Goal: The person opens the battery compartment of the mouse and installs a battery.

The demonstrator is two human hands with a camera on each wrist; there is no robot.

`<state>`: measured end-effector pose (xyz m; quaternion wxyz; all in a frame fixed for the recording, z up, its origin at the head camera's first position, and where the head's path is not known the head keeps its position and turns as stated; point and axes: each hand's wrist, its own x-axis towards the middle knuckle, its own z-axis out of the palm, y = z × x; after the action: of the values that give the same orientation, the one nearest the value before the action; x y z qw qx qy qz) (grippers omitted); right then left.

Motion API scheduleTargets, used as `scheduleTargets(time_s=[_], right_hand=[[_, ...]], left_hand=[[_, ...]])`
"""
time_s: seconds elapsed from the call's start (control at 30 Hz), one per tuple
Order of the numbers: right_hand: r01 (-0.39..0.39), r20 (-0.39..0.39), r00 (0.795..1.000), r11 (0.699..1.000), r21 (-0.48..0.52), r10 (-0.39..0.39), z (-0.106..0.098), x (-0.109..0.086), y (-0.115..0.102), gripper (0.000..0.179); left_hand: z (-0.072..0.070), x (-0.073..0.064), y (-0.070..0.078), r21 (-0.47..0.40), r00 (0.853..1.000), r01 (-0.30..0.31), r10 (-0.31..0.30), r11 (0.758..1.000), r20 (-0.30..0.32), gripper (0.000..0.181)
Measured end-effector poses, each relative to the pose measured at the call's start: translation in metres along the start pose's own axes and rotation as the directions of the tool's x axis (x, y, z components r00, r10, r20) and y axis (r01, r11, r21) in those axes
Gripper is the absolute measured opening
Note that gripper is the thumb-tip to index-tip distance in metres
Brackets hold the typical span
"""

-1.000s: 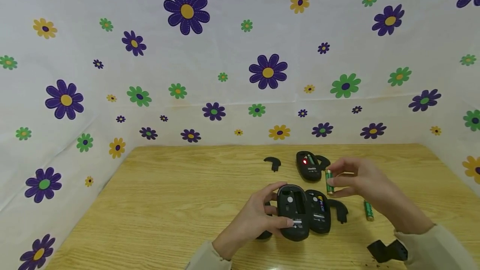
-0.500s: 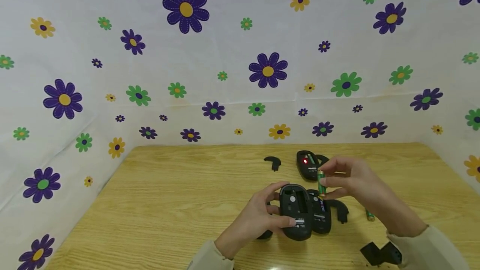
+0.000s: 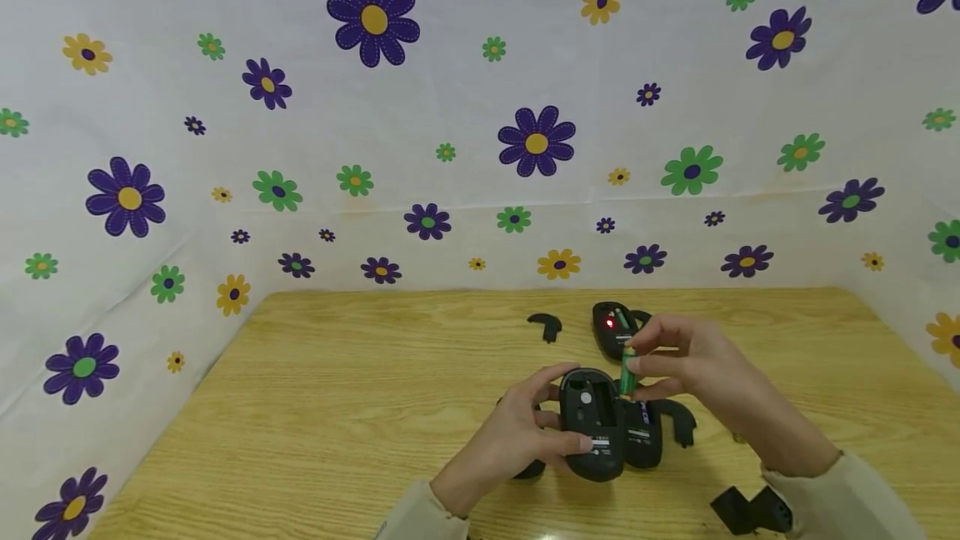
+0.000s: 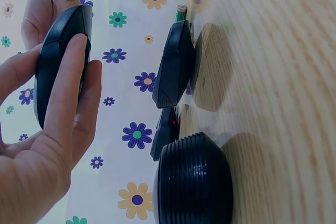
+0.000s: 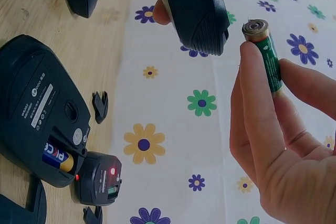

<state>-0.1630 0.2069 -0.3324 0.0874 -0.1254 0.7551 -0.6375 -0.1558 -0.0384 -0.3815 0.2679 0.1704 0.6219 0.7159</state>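
My left hand grips a black computer mouse with its underside up. An open battery slot shows in that underside, and the thumb lies across the label. Just right of the mouse, my right hand pinches a green battery between thumb and fingers, apart from the slot. The right wrist view shows one metal end of this battery pointing up. Below the held mouse, a second upturned mouse lies on the table with a blue battery in its slot.
Farther back lies another upturned mouse, its red light lit. One more mouse is partly hidden behind my left hand. Black battery covers lie at the back, right and front right. A loose green battery lies beyond the second mouse.
My right hand has moved left with the green battery, bringing it from beside the rear mouse to the held mouse's right edge. My left hand has barely shifted.
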Motion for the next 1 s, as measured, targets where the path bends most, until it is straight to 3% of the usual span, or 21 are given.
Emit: scheduleTargets(time_s=[0.5, 1.0], right_hand=[[-0.017, 0.034, 0.999, 1.000, -0.003, 0.017, 0.0045, 0.0027, -0.0054, 0.013], [0.043, 0.102, 0.994, 0.996, -0.076, -0.035, 0.0053, 0.0059, -0.0073, 0.016]], left_hand=[[0.0015, 0.0014, 0.0009, 0.010, 1.000, 0.003, -0.003, 1.000, 0.001, 0.077], [0.0030, 0.0032, 0.0043, 0.018, 1.000, 0.008, -0.008, 1.000, -0.013, 0.078]])
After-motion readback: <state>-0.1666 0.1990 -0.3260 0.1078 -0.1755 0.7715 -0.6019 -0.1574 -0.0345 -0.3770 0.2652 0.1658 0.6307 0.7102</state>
